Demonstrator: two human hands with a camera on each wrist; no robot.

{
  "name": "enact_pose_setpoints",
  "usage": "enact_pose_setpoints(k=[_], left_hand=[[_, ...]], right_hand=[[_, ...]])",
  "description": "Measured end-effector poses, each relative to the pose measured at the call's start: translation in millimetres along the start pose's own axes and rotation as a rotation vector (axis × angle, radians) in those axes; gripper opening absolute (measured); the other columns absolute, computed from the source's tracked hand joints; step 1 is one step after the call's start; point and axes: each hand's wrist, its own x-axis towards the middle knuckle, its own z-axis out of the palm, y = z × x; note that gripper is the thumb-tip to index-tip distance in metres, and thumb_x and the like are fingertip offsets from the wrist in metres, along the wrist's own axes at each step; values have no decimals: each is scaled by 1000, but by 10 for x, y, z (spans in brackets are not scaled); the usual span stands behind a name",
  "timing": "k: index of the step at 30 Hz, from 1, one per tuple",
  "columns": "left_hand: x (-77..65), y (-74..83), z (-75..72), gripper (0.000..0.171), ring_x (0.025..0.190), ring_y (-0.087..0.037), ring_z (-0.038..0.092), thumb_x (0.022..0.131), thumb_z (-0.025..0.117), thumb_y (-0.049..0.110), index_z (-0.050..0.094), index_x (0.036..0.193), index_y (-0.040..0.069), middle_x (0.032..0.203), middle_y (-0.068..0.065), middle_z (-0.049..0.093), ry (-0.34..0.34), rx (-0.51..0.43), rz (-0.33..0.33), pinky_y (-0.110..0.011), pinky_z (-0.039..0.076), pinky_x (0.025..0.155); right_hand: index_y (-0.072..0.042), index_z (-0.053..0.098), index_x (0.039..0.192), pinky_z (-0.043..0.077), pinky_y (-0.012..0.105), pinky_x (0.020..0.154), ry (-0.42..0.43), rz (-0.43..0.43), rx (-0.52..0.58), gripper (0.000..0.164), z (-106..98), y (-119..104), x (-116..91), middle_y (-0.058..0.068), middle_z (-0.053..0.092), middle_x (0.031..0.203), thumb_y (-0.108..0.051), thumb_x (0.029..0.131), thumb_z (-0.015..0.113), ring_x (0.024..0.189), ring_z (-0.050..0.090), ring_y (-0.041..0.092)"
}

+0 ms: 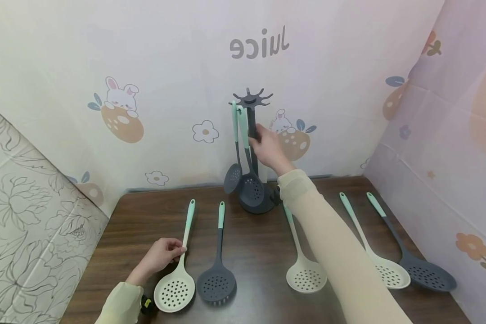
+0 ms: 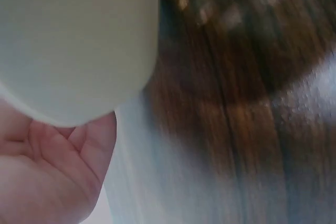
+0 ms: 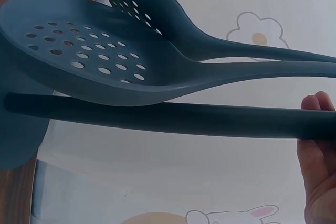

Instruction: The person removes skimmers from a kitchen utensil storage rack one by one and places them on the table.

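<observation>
My left hand point(image 1: 159, 257) pinches the lower handle of a cream skimmer point(image 1: 174, 290) with a mint grip, tilted on the table. In the left wrist view, its pale head point(image 2: 73, 40) covers part of the fingers. My right hand point(image 1: 270, 148) grips the upright post point(image 3: 173, 119) of a dark grey utensil stand point(image 1: 250, 100) with a round base and hooked arms on top. From its left side hang two grey slotted spoons with mint handles, a larger front one point(image 1: 251, 189) and a smaller one point(image 1: 232, 178) behind it.
A grey skimmer point(image 1: 216, 283) lies right of the left hand's one. A cream skimmer point(image 1: 306, 275) lies beside my right sleeve, which partly covers another cream turner point(image 1: 393, 273). A grey turner point(image 1: 429, 274) lies at the table's right edge. A printed cloth point(image 1: 178, 81) hangs behind.
</observation>
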Motion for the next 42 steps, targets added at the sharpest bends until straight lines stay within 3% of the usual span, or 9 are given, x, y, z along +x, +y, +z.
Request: enact_pose_setpoints(k=[5,12,23,29,36,42], left_hand=[[20,-5,14,9,61,-16,55,90,74,17,72,88,8,68,0,62,-14,68,-1,-29,46,56],[36,-11,54,8,64,-16,57,90,74,13,71,88,7,70,0,62,1,66,-2,-30,47,57],[60,30,72,11,64,-14,60,86,79,19,72,82,11,69,2,63,81,174,-81,-32,49,59],[62,72,49,15,63,-14,58,86,79,19,70,77,11,68,1,61,65,196,-111,-31,48,58],[40,98,29,14,61,-15,58,88,77,19,69,79,10,68,0,61,64,210,-92,-31,48,57],[-10,118,-38,10,62,-12,61,91,74,22,72,88,13,73,4,63,-4,270,-68,-31,50,57]], right_hand=[[-6,54,133,52,43,93,9,-4,-5,35,-7,0,-1,17,63,129,-24,103,54,118,61,32],[-7,55,131,53,43,92,3,5,-7,33,-2,-13,-10,16,64,127,-24,103,54,117,62,31],[-5,44,146,50,45,97,7,38,-13,49,-9,-1,-13,18,55,141,-25,103,54,128,54,33],[-6,45,145,50,44,97,-12,46,-13,47,-8,-6,-2,17,55,141,-26,103,53,128,54,32],[-3,52,133,53,45,92,-11,14,-49,37,-36,-63,23,19,61,131,-22,103,54,118,61,33],[-3,58,120,57,43,83,8,11,-91,27,-47,-116,-10,17,66,121,-20,98,58,106,67,30]])
